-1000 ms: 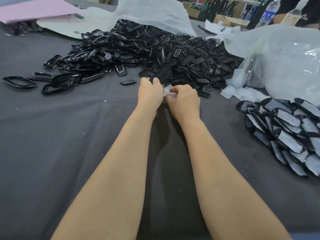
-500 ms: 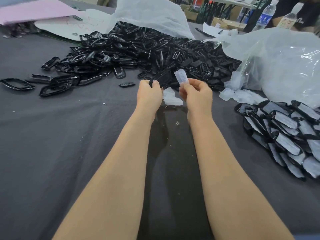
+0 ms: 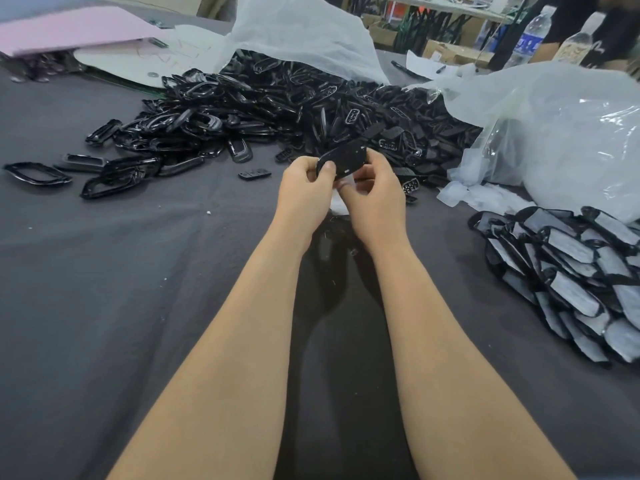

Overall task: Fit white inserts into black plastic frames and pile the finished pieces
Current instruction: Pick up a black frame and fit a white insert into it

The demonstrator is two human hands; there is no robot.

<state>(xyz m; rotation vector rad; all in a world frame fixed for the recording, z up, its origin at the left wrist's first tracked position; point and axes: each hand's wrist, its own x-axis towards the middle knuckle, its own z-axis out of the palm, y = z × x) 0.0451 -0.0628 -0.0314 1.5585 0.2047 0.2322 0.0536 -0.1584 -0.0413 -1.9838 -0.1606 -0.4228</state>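
Note:
A black plastic frame (image 3: 343, 159) is held above the table between both hands. My left hand (image 3: 304, 192) grips its left end with the thumb on top. My right hand (image 3: 375, 195) curls round its right end from beneath. A bit of white insert (image 3: 337, 202) shows on the cloth just below the hands. A big heap of loose black frames (image 3: 277, 112) lies behind the hands. The pile of finished pieces (image 3: 568, 275), black frames with white inserts, lies at the right.
Loose white inserts (image 3: 474, 195) spill from a clear plastic bag (image 3: 561, 133) at the right. Another plastic sheet (image 3: 298, 32) covers the back of the heap. Stray frames (image 3: 38, 173) lie at the left. A pink board (image 3: 69, 27) and water bottles (image 3: 530, 36) stand at the back.
My right hand no longer holds up the white insert; it has come onto the black frame, which both hands now hold raised in front of the heap.

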